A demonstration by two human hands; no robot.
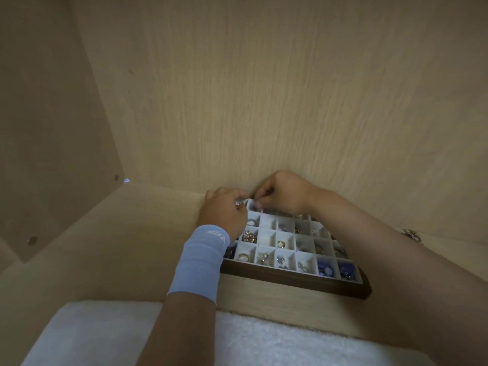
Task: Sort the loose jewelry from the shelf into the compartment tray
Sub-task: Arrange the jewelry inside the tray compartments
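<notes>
A: What do you see on the left side?

B: The left hand (224, 210), with a light blue wristband (200, 260), is over the far left corner of the compartment tray (295, 282). Its fingers are curled, and a small silver piece (239, 205) shines at the fingertips. I think the hand holds it there because the free cells are in this corner.

A: And the right hand (282, 194)?

B: It comes from the other side, and its fingertips are close together just above the same corner cell. I cannot tell whether it pinches something or only helps. Perhaps both hands work on one small piece, which would be difficult for one hand.

A: Where is the jewelry?

B: Most cells of the tray already contain rings, beads and blue pieces, and some white cells near the middle look empty. The tray stands on the shelf (132, 247), against the back wall. More to the right, behind the right forearm, one loose ornament (412, 235) lies on the shelf, not yet sorted.
</notes>
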